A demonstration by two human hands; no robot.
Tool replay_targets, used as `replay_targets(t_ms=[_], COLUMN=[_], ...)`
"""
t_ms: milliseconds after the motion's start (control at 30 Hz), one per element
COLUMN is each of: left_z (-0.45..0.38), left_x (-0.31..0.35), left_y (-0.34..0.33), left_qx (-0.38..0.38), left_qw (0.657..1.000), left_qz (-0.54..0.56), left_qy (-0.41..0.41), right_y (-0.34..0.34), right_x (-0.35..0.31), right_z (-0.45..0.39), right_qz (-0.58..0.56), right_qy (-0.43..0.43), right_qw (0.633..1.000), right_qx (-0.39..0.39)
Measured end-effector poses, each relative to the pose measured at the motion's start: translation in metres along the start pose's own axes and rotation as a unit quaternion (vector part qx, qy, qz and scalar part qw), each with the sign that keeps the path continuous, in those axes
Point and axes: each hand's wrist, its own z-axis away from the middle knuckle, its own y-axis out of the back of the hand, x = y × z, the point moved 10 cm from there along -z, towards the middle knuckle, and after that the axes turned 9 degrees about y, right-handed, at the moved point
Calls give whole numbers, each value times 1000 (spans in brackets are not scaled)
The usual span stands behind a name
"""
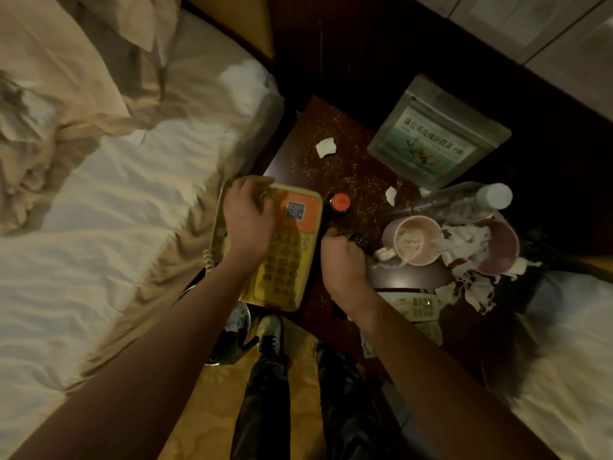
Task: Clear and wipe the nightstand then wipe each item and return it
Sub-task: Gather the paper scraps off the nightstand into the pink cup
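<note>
while the left hand [247,220] is lying across the top of the yellow telephone [282,257], fingers curled over its far edge near the orange label with a square code, the right hand [343,260] is closing round a small dark object [357,240] just beside the phone; what that object is cannot be told. the telephone is sitting on the left front part of the dark wooden nightstand [335,141], overhanging toward the bed [132,194], with its coiled cord [209,258] hanging at its left side. loose dried bits are lying scattered over the nightstand top, along with torn scraps of white paper [325,147]. a small dark bottle with a red cap [340,204] is standing just right of the phone. a green tea pouch [438,137] is leaning at the back right. a clear plastic bottle with a white cap [464,204] is lying on its side behind a pink mug [416,240], and a pink bowl [497,247] is sitting to the right with crumpled tissue [464,244] between them. a remote control [418,305] is lying at the front edge, under the right wrist. the person's dark trousers and shoes are showing below on the patterned floor.
</note>
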Motion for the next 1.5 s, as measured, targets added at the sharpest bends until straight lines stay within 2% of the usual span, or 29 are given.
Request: replay_targets(t_ms=[33,133,300,433,533,767,933,1100,1167,1300,1400,1500], left_z=[-4,-21,-60,-93,-109,-117,-115,-117,-116,-102,-86,-65], left_x=[10,40,87,89,85,81,85,85,82,85,88,80], left_y=[-7,-31,-68,-108,-129,-149,-150,-148,-144,-131,-113,-101], left_qx=[-11,-49,-82,-124,-144,-133,-111,-88,-93,-120,-139,-173], left_qw=[1000,999,990,960,940,927,929,927,935,966,986,975], left_qz=[0,-6,-87,-232,-289,-322,-313,-317,-297,-183,-35,139], left_qy=[-9,-23,-80,-96,-107,-138,-161,-180,-167,-140,-88,-7], right_y=[14,74,121,94,76,32,24,21,22,26,27,27], right_x=[-1,13,72,83,90,115,126,127,125,123,118,120], right_z=[6,32,23,-22,-55,-75,-81,-82,-80,-78,-82,-84], right_qz=[-5,-27,8,61,61,-9,-33,-27,-23,-18,-12,-26], right_qy=[14,10,-55,-26,-34,-106,-140,-132,-132,-135,-105,-104], right_qw=[1000,997,997,998,997,989,985,989,989,990,993,993], right_qx=[0,71,55,-14,-38,-108,-91,-65,-57,-47,-53,-42])
